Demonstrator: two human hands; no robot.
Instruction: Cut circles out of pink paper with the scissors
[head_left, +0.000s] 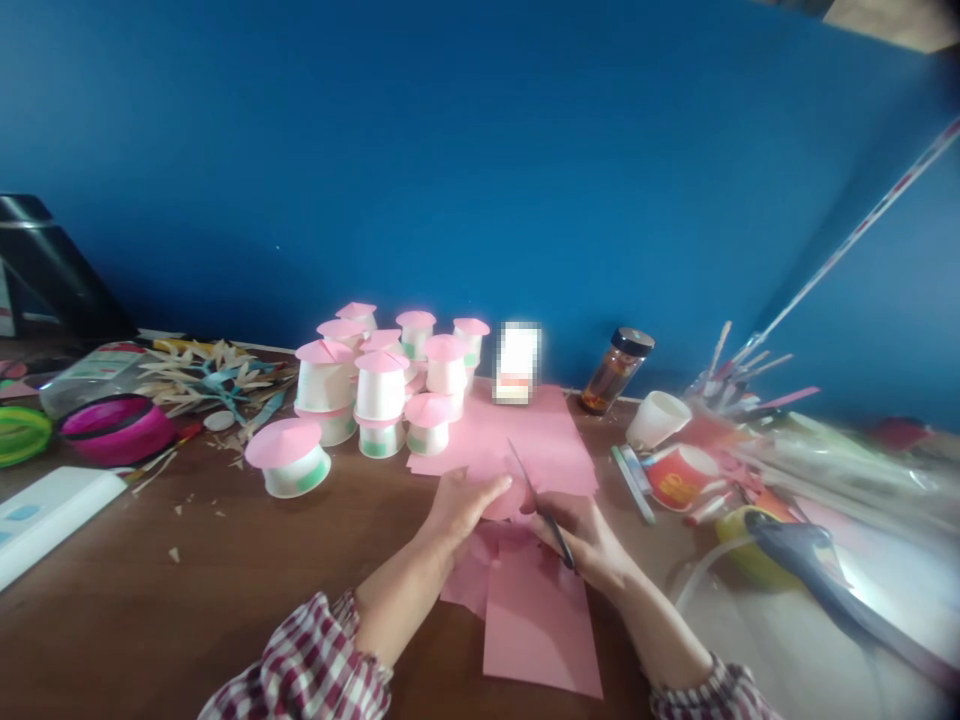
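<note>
In the middle of the head view, my left hand is closed on a small piece of pink paper, thumb on top. My right hand grips a pair of scissors with dark handles. The blades point up and away, beside the paper piece; whether they touch it I cannot tell. Below my hands lie a pink paper strip and pink scraps. Beyond them is a larger pink sheet. To the left stand several white paper cups with pink cone roofs, some stacked.
A phone-like bright screen stands against the blue wall. Right of it are a dark-lidded jar, a white cup, a red cup and a glue gun. A magenta round container and a white power strip lie left.
</note>
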